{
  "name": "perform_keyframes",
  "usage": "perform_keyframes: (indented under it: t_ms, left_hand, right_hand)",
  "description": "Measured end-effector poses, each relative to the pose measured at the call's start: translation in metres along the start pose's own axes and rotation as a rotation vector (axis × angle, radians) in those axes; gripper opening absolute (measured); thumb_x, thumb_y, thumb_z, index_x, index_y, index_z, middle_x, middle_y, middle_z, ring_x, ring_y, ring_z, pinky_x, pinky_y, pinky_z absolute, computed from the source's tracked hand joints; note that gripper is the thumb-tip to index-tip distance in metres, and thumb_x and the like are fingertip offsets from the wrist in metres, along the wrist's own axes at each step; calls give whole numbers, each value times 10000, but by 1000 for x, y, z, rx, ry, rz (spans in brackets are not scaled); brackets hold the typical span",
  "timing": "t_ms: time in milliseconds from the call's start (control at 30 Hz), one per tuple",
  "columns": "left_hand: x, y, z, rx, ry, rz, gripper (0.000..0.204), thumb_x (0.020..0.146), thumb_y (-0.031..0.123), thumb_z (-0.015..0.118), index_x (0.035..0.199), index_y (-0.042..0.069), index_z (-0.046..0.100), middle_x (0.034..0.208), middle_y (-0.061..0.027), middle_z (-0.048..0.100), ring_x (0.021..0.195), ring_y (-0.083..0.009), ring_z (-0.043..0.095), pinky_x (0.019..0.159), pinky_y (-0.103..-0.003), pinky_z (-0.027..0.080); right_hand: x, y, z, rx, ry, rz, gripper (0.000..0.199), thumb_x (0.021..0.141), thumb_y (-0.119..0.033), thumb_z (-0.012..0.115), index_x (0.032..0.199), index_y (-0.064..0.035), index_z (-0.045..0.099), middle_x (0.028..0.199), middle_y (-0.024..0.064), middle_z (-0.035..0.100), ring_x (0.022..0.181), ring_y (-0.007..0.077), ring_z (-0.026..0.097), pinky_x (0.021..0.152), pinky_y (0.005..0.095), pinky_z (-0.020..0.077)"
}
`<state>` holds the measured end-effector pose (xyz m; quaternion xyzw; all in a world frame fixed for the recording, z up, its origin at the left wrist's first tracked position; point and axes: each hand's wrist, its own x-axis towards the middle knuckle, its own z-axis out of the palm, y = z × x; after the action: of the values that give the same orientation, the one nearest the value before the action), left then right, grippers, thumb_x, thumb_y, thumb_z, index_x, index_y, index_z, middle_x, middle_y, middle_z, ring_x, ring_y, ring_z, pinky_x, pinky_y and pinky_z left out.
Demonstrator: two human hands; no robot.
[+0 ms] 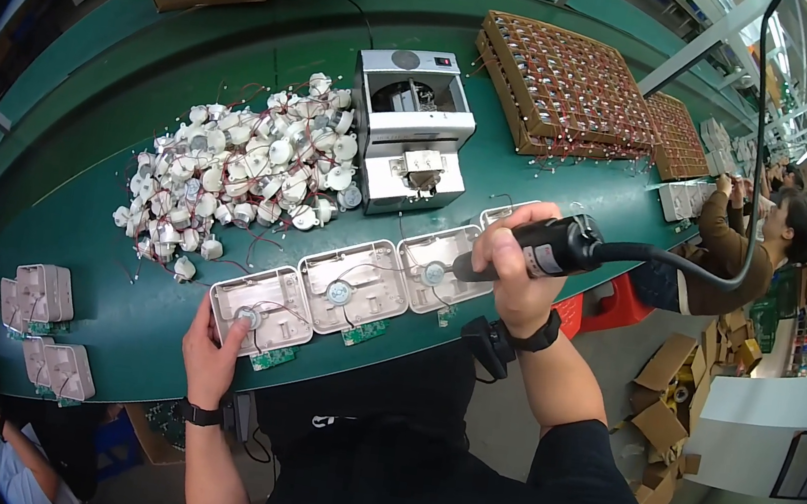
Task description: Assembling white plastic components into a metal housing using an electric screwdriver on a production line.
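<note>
My right hand [525,272] is wrapped round a black electric screwdriver [553,248], whose thick cable runs off to the right. Its front end lies over a white plastic housing [453,298] in the row before me; the tip is hidden. At the left end of that row, my left hand [212,358] grips another white plastic housing [269,294], thumb over the near rim by its round part and fingers along the outer side. Between these two sits a third housing [361,272]. Round speaker-like parts [338,291], wires and green circuit boards [364,334] are attached to the housings.
Beyond the row are a heap of white wired parts [244,157] and a grey screw feeder [413,132]. Brown trays of wired parts [575,87] stand far right. Stacked housings [41,293] lie at the left. Co-workers [779,233] sit at right and lower left.
</note>
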<state>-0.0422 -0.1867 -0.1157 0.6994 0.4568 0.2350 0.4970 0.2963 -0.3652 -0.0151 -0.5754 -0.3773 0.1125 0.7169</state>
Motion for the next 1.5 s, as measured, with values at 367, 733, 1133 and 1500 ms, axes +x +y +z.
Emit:
perform_keyframes:
  t_ms: [367,733,1133,1500]
  left_hand:
    - [1,0,1,-15,4,37,626,905,202,746,1441,-12,504,1077,-105,718,914,-142,665,806,-293,541]
    - [3,12,35,89,38,20,692,863,270,793,1443,23,506,820,-49,663,685,-122,595,647,-299,501]
    - [0,19,46,122,130,48,686,823,248,831,1389,46,501,674,-1,515,593,-112,500,558,-290,415]
    - [-1,10,52,-27,168,23,655,816,202,837,1349,19,503,722,-4,557,614,-102,509,585,-273,434]
  right_hand:
    - [-3,20,-5,-90,1,-58,199,888,-29,602,1020,-21,453,711,84,577,569,158,565,568,312,498]
    - [72,-36,30,245,-6,-160,134,915,-44,606,1004,-7,514,684,75,561,551,163,560,548,307,491]
    - [78,-35,34,182,-37,-43,130,935,-51,601,1014,-13,506,709,75,539,566,165,537,538,309,474]
    - [9,-14,-2,110,-18,-40,216,922,-59,593,1086,-29,455,712,97,550,575,170,518,579,333,482]
